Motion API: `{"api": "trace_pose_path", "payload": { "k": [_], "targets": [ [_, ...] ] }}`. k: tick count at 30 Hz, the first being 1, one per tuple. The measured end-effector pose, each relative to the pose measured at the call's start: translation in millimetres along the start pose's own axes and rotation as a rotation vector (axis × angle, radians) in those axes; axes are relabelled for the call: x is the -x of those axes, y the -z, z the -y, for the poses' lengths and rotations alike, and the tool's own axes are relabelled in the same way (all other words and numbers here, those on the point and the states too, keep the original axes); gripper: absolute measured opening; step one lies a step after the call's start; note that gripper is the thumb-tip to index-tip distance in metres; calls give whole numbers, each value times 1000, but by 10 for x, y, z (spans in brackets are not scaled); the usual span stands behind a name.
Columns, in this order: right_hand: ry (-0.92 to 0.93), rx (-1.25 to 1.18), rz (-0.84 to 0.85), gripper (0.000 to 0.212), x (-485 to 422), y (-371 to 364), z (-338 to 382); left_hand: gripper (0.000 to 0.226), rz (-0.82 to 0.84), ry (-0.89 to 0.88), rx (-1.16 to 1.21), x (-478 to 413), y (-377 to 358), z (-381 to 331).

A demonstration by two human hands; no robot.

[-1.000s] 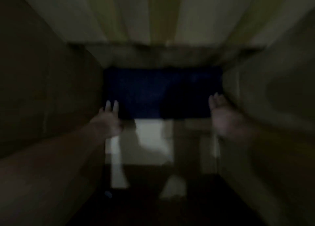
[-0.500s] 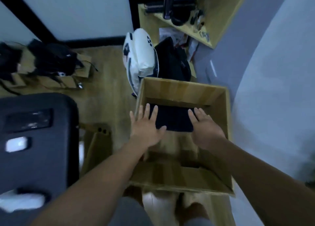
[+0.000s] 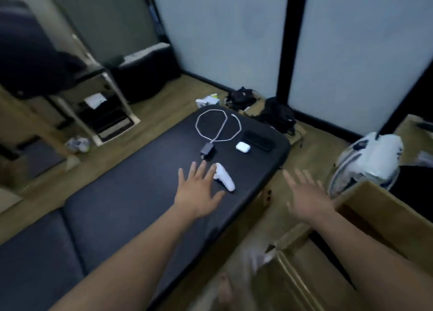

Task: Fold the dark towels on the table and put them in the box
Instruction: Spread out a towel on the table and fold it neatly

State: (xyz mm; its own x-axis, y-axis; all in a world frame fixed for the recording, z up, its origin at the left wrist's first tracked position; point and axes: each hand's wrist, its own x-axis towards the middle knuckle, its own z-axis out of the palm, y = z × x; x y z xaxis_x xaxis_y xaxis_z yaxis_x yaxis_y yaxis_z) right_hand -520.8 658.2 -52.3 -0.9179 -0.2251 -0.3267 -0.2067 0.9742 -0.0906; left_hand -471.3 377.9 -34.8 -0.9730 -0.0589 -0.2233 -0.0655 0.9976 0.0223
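Observation:
My left hand (image 3: pixel 198 191) hovers over the dark padded table (image 3: pixel 117 205) with fingers spread and holds nothing. Its fingertips lie just left of a white controller (image 3: pixel 225 176). My right hand (image 3: pixel 307 195) is open too, fingers splayed, above the floor between the table and the cardboard box (image 3: pixel 375 212) at the lower right. The inside of the box is dark and I cannot see a towel in it. No dark towel shows on the table.
On the table's far end lie a coiled white cable with a charger (image 3: pixel 218 127), a white earbud case (image 3: pixel 243 146) and a black flat device (image 3: pixel 257 140). A white bag (image 3: pixel 370 160) stands beyond the box. Bags and clutter sit by the wall.
My head has swung left from the box to the table. Both hands have come out of the box, where they lay on a folded dark towel, and now hover empty.

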Motion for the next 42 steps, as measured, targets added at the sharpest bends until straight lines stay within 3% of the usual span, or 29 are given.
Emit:
{"api": "trace_pose_path", "payload": {
  "k": [11,20,25,30,34,37,39,42],
  "targets": [
    [696,158,-56,68,549,62,3188,61,-163,647,346,2071,-425,2098],
    [1153,332,116,66,1751,-1060,5958,61,-207,1160,510,4116,-1165,4021],
    [1388,419,150,65,2356,-1518,7144,63,-182,1366,597,5022,-1696,4632],
    [1486,472,232,65,2795,-1917,8050,52,-243,1528,633,5678,-2081,4903],
    [1491,373,368,65,3171,-2192,8567,28,-546,1638,391,6020,-2306,5104],
    [1551,229,394,56,3466,-2337,8897,33,-656,1763,307,6197,-2347,5315],
    [1493,113,432,49,3628,-2433,9079,41,-690,1857,399,6288,-2340,5463],
    [1267,-124,521,41,3809,-2545,9246,47,-632,1918,584,6356,-2364,5604]
  ]
}}
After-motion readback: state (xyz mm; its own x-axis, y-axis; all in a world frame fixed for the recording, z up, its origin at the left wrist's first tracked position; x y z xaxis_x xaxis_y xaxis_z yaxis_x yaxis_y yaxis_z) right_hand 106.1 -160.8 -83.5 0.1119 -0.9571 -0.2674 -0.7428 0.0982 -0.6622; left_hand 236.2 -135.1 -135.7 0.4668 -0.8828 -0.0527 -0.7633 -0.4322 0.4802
